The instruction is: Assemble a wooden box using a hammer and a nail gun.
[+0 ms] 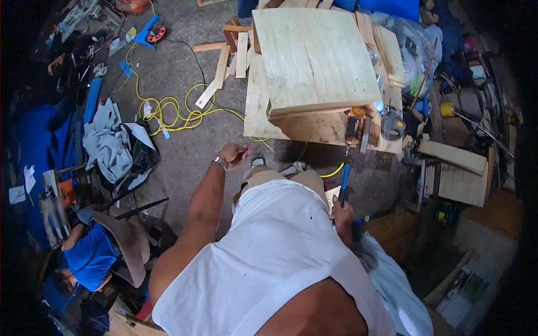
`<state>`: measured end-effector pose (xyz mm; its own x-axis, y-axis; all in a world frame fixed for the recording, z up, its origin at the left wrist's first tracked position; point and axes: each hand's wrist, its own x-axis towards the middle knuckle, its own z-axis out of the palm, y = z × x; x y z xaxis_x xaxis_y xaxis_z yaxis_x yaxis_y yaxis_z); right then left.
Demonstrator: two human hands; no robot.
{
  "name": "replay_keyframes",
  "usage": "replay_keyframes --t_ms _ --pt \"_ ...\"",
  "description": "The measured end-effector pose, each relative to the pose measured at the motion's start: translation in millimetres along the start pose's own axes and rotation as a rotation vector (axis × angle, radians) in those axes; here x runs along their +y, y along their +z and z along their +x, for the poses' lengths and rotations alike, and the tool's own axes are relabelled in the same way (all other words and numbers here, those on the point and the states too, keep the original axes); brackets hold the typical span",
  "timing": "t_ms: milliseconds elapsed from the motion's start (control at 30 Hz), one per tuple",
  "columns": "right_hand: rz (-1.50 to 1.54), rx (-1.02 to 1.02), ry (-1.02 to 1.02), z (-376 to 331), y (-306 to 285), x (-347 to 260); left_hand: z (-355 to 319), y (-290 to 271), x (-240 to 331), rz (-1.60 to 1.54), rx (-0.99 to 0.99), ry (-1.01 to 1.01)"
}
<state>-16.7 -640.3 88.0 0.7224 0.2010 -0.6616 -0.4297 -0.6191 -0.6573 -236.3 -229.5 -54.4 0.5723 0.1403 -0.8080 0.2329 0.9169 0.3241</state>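
My left hand (234, 155), with a metal-banded watch (221, 163) at the wrist, hangs over the concrete floor left of my legs. Its fingers are loosely bent and apart, with nothing seen in them. My right hand (341, 213) is closed around a slim blue and black tool (344, 183) held upright at my right side; its kind is not clear. Ahead of me stands a pale wooden box-like piece (314, 59) on a plywood sheet (256, 112). An orange and black power drill (355, 126) is at its near right corner, beside a dark tape measure (393, 124).
A yellow cable (168, 115) lies coiled on the floor near loose wood strips (221, 67). Grey cloth (109, 143) is heaped at left. A person in blue (89, 257) is beside a chair (131, 246) at lower left. Plastic bags (412, 53) and boards (457, 157) crowd the right.
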Motion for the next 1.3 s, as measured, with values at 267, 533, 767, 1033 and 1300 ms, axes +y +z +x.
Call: replay_keyframes --t_ms 267,533,767,1033,1300 --pt "-0.059 0.011 -0.017 33.4 41.9 -18.6 -55.1 80.9 54.3 0.168 -0.24 0.138" --pt "0.154 0.148 -0.07 -4.4 112.4 -80.0 -68.9 34.6 119.4 0.19 -0.298 0.156" --pt "0.188 0.368 0.014 -71.5 246.5 -85.9 -44.4 -21.4 202.8 0.306 -0.608 -0.177" --pt "0.446 0.584 -0.01 -181.5 339.0 -114.0 -24.7 32.7 273.1 0.215 -0.887 -0.317" --pt "0.418 0.645 0.013 -219.7 381.1 -126.0 -11.9 114.3 288.9 0.761 -0.797 -0.039"
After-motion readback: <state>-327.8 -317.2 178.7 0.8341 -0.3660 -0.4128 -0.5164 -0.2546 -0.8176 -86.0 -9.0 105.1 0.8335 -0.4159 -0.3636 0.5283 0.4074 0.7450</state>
